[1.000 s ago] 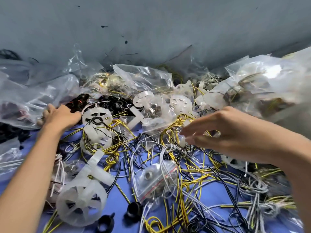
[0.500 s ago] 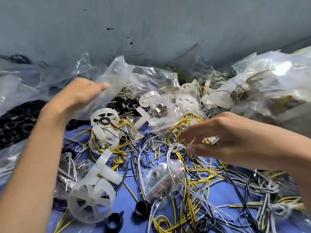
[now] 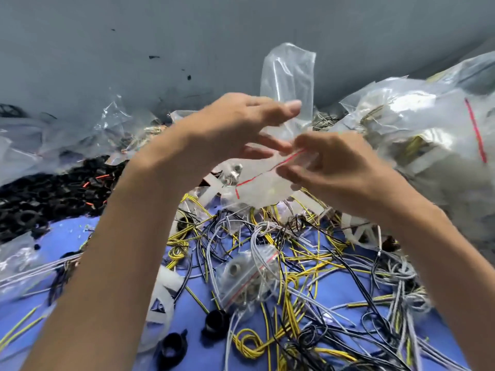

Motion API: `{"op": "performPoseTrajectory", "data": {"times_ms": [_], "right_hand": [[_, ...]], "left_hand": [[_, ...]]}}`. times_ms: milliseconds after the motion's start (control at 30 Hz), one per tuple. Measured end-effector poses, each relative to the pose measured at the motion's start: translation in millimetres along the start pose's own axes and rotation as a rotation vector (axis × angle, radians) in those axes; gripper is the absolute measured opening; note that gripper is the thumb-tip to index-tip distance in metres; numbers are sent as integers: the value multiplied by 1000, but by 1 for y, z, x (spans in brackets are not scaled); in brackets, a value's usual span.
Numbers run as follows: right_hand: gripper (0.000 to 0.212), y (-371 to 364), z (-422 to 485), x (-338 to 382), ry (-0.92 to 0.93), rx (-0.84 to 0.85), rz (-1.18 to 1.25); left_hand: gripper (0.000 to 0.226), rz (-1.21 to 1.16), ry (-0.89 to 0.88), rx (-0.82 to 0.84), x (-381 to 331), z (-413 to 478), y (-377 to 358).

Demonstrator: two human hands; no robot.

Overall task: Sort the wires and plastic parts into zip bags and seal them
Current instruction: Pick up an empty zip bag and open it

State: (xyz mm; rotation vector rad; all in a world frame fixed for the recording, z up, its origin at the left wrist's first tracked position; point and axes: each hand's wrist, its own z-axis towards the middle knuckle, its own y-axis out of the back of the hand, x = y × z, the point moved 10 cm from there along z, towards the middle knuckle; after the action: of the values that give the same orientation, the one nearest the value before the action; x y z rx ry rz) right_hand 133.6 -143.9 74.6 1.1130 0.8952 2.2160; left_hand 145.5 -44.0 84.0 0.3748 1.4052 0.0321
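A clear zip bag (image 3: 288, 76) is held up at the centre of the view, above the counter (image 3: 85, 231), between both hands. Its closed end stands up toward 12 o'clock, and its red seal line runs slanting from the lower left up to the right hand (image 3: 337, 170). The bag looks empty, though the picture is blurred there.

The mouth of the bag is pinched at the red line by the curled fingers of the right hand. The bag's middle is grasped by the left hand (image 3: 238, 121), between the thumb above and the fingers below. Both forearms are raised from 6 o'clock and brought close together, with the fingertips almost meeting.

The counter is covered in blue. A tangle of yellow, black and grey wires (image 3: 302, 266) is spread over it from the centre to 5 o'clock. A small sealed bag (image 3: 246, 277) with metal pieces lies among them. A white plastic part (image 3: 163, 293) is seen just beside the left forearm, and two black rings (image 3: 171, 349) lie at 6 o'clock. A heap of black parts (image 3: 40, 199) is piled at 9 o'clock. A large filled bag (image 3: 415, 140) is stacked at 3 o'clock. A grey wall (image 3: 187, 36) with dark marks is seen at 12 o'clock.
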Motion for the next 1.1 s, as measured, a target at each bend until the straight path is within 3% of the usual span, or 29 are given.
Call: {"op": "performPoseTrajectory", "data": {"times_ms": [100,200,300,400,500,633,767,900,1033,1100], "right_hand": [[4,12,3,-14,-99,-66,208],[4,21,7,-16,-105,-101,304],[6,23,8,-15,-84,-82,326],[23,19,7,-9,-55,-19,333],[38,15,5,-7,-56,27,475],[37,5,8,-11,-53,87,428],[21,-12,6,-9,-39,225,364],[18,-11,5,-11,5,231,228],[19,-9,6,-12,32,236,225],[21,-16,4,-12,27,292,266]], "left_hand": [[69,208,-79,55,-10,-8,1],[81,386,-142,92,-11,-13,-1],[60,559,-172,85,-8,-14,-1],[29,741,-228,10,-7,-11,4],[11,756,-281,-46,-6,-11,9],[14,771,-322,-102,-9,-15,22],[29,668,-441,-188,-31,-28,37],[47,706,-526,-158,-42,-36,32],[30,773,-464,-119,-30,-27,29],[33,849,-439,-118,-24,-23,28]]}}
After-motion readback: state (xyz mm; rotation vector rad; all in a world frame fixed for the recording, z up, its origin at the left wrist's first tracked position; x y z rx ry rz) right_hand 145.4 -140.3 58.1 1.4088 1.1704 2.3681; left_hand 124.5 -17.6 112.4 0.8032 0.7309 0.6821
